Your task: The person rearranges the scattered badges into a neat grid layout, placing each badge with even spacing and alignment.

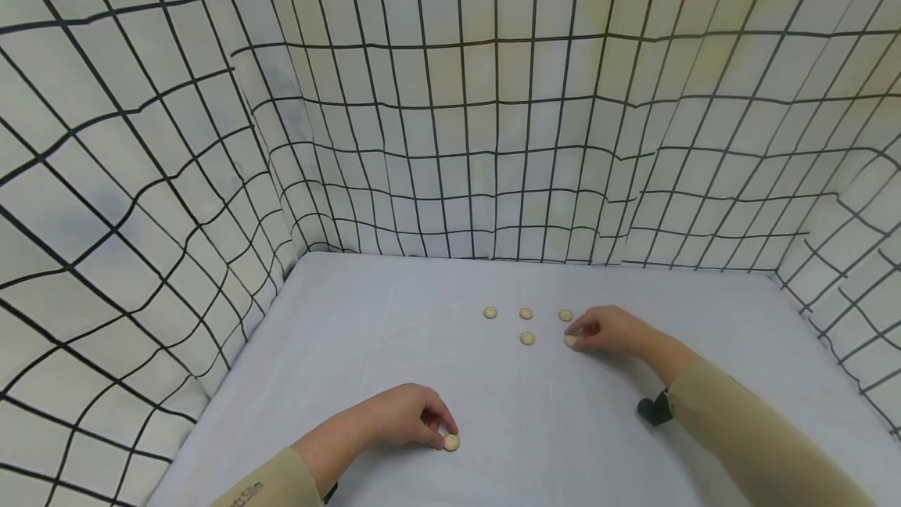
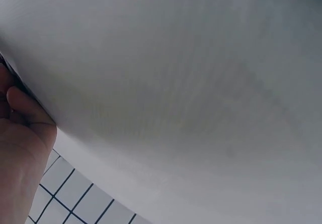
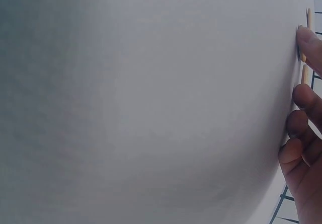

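Near the front of the white-covered table, my left hand [image 1: 407, 417] pinches a small pale round wooden disc [image 1: 451, 442] at its edge with thumb and fingertip. The disc's top has faint markings, too small to read. Farther back on the right, my right hand [image 1: 611, 331] holds another such disc [image 1: 570, 340] between thumb and finger, low at the cloth. Just behind those fingers lies a disc [image 1: 565, 315]. In the right wrist view, the fingers [image 3: 304, 95] show at the right edge. The left wrist view has part of the left hand [image 2: 25, 148], its disc hidden.
More matching discs lie left of my right hand: a back-row disc [image 1: 525, 313], a disc farther left [image 1: 489, 312] and a front disc [image 1: 527, 339]. A white cloth [image 1: 366, 319] covers the table. Black-gridded white walls [image 1: 457, 124] enclose it at the back and sides.
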`<state>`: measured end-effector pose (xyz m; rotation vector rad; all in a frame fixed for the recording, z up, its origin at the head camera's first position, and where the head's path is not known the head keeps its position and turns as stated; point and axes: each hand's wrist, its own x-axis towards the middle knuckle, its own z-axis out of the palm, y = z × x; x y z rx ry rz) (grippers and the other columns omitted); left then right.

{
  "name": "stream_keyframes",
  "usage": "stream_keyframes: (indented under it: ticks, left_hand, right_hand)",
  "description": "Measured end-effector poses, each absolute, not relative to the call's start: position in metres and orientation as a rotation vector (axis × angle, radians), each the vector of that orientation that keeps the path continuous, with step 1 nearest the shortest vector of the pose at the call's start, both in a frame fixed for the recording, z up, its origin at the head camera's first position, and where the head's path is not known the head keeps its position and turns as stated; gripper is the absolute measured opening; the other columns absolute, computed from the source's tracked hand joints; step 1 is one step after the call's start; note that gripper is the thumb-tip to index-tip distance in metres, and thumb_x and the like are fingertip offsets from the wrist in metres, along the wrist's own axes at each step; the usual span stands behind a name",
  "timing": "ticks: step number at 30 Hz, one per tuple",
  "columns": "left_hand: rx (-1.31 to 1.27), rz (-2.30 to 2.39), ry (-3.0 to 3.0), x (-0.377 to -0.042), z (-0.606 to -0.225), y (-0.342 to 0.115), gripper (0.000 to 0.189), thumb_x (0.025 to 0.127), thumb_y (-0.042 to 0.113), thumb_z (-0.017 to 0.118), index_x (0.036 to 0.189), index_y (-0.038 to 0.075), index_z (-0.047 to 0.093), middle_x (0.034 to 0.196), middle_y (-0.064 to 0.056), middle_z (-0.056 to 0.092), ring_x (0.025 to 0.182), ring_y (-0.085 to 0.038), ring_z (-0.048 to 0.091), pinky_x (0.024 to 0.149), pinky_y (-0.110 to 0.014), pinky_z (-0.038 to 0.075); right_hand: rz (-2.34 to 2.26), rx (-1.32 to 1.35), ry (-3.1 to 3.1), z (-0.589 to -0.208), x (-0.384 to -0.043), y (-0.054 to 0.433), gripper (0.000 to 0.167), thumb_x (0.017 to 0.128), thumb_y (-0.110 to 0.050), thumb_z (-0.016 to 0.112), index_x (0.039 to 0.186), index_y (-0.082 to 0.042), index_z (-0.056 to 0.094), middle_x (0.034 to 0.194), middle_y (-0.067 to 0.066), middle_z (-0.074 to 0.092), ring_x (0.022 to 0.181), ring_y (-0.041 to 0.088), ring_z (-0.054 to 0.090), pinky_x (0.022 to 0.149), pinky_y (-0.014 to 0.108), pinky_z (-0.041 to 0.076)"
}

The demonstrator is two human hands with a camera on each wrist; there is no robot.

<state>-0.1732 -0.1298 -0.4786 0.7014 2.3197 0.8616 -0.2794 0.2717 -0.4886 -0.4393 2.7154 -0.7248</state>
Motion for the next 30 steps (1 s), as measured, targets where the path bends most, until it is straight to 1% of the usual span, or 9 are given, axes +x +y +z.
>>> stream_keyframes:
  ticks: [8,13,17,21,30]
  left_hand:
    - [0.714,0.860,2.303,-0.171,-0.474,-0.130,0.017,0.082,0.016,0.081,0.094,0.026,0.076,0.076,0.011,0.058,0.070,-0.003,0.051,0.069,-0.023,0.042]
    - [0.714,0.858,2.321,-0.168,-0.474,-0.130,0.018,0.082,0.018,0.081,0.095,0.028,0.075,0.076,0.012,0.057,0.071,-0.003,0.051,0.069,-0.023,0.043]
    - [0.768,0.810,2.398,-0.162,-0.474,-0.130,0.018,0.082,0.022,0.081,0.097,0.030,0.074,0.078,0.014,0.055,0.072,-0.001,0.049,0.069,-0.023,0.042]
    - [0.832,0.727,2.490,-0.157,-0.476,-0.131,0.019,0.083,0.026,0.081,0.100,0.029,0.075,0.079,0.016,0.053,0.072,0.001,0.047,0.069,-0.021,0.042]
    - [0.876,0.653,2.558,-0.152,-0.478,-0.131,0.026,0.083,0.029,0.080,0.109,0.029,0.077,0.079,0.018,0.051,0.072,0.002,0.046,0.067,-0.020,0.043]
  right_hand:
    - [-0.732,-0.431,2.706,-0.486,-0.278,0.270,0.023,0.083,-0.029,0.079,0.106,-0.027,0.076,0.092,-0.008,0.063,0.086,0.014,0.055,0.079,0.036,0.046]
    - [-0.732,-0.420,2.705,-0.484,-0.278,0.269,0.023,0.083,-0.028,0.079,0.106,-0.026,0.077,0.092,-0.008,0.063,0.086,0.015,0.054,0.079,0.037,0.046]
    - [-0.743,-0.416,2.699,-0.484,-0.278,0.269,0.024,0.083,-0.029,0.079,0.106,-0.026,0.076,0.095,-0.007,0.064,0.088,0.014,0.055,0.081,0.038,0.047]
    - [-0.743,-0.422,2.705,-0.485,-0.279,0.269,0.024,0.083,-0.030,0.079,0.106,-0.027,0.076,0.098,-0.007,0.065,0.090,0.014,0.056,0.084,0.040,0.048]
    - [-0.719,-0.438,2.708,-0.490,-0.281,0.271,0.025,0.082,-0.031,0.079,0.106,-0.027,0.076,0.097,-0.008,0.065,0.089,0.013,0.056,0.083,0.039,0.048]
